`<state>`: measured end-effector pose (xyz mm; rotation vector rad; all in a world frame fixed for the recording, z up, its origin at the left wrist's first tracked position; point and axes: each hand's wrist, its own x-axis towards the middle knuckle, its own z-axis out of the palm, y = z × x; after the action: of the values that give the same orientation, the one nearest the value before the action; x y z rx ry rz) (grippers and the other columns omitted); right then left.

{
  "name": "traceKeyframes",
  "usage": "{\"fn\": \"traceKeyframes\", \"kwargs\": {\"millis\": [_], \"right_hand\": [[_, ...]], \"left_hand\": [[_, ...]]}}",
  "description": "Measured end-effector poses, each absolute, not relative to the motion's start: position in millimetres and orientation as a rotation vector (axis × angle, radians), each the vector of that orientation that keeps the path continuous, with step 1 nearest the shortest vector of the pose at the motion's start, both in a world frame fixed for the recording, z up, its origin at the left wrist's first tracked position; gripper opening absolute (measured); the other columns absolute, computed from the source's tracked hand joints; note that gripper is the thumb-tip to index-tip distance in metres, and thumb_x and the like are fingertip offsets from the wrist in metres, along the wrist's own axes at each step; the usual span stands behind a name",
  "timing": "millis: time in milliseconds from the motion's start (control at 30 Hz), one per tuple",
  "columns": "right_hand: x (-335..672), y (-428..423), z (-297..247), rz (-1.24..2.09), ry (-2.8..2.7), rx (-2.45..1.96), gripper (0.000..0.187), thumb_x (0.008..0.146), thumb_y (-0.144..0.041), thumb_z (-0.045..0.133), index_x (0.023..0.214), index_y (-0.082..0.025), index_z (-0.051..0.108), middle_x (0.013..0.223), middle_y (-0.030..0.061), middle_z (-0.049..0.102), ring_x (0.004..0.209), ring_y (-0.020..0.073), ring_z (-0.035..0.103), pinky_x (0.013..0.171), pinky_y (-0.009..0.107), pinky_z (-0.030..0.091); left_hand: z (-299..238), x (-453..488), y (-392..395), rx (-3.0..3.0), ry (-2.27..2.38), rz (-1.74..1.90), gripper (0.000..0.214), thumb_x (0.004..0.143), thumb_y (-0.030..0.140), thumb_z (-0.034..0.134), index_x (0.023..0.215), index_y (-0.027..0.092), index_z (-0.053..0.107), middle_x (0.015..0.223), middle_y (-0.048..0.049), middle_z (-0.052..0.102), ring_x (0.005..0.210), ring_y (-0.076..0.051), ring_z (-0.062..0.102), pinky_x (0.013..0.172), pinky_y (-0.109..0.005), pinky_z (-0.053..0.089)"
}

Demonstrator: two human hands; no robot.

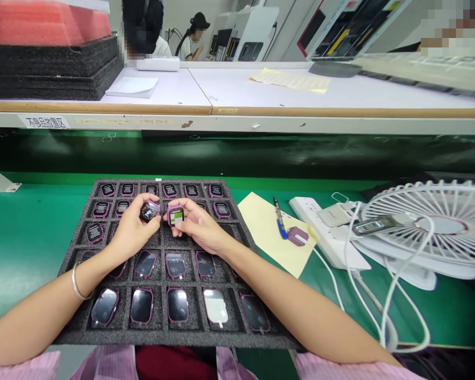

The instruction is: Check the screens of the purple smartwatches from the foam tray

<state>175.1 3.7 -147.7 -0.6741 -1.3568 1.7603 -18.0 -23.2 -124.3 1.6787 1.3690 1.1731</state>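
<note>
While our left hand (132, 232) pinches a dark-faced smartwatch (149, 211) and our right hand (198, 227) a lit smartwatch (176, 215), fingers (190, 207) closed narrowly on the cases just above the black foam tray (174, 338), a slip or knock could scratch the screens of the seated watches (178, 305) below.

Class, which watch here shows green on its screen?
The smartwatch in the right hand; the others, in the left hand and foam tray, show no green.
</note>
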Motion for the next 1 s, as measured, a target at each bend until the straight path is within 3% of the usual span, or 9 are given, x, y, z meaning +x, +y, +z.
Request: {"fn": "traceKeyframes", "kwargs": {"millis": [200, 500, 833, 1000], "right_hand": [[170.6, 5.2, -152.1, 1.800, -1.332, -0.707, 0.043, 0.073, -0.018, 0.072, 0.113, -0.022, 0.057, 0.098, 0.0019, 0.070, 0.063, 0.0118, 0.062, 0.061, 0.026, 0.043], [169.4, 7.2, -155.2, 1.813, -1.273, -0.701, 0.044, 0.071, -0.017, 0.072, 0.113, -0.022, 0.058, 0.094, 0.0013, 0.071, 0.062, 0.0117, 0.062, 0.060, 0.026, 0.043], [170.8, 5.9, -152.7, 1.849, -1.292, -0.670, 0.042, 0.075, -0.020, 0.074, 0.114, -0.022, 0.059, 0.098, 0.0022, 0.071, 0.064, 0.0122, 0.063, 0.063, 0.028, 0.045], [171.9, 5.2, -151.2, 1.852, -1.292, -0.675, 0.044, 0.075, -0.020, 0.074, 0.116, -0.022, 0.058, 0.100, 0.0024, 0.069, 0.066, 0.0124, 0.064, 0.065, 0.029, 0.045]], "left_hand": [[-129.4, -16.3, -21.2, 1.704, 1.461, 1.153, 0.038, 0.075, 0.023, 0.057, 0.113, 0.020, 0.058, 0.107, -0.0034, 0.066, 0.080, -0.016, 0.058, 0.066, -0.027, 0.043], [-132.9, -13.3, -23.1, 1.715, 1.491, 1.169, 0.029, 0.076, 0.020, 0.060, 0.105, 0.022, 0.055, 0.101, -0.0027, 0.068, 0.091, -0.020, 0.064, 0.087, -0.034, 0.048], [-129.6, -13.8, -23.9, 1.741, 1.517, 1.116, 0.029, 0.076, 0.016, 0.058, 0.104, 0.022, 0.053, 0.095, 0.0000, 0.065, 0.071, -0.015, 0.056, 0.071, -0.029, 0.045], [-123.4, -14.6, -27.0, 1.677, 1.548, 1.071, 0.029, 0.077, 0.017, 0.057, 0.105, 0.021, 0.051, 0.087, 0.0041, 0.059, 0.049, -0.008, 0.037, 0.057, -0.026, 0.037]]}}
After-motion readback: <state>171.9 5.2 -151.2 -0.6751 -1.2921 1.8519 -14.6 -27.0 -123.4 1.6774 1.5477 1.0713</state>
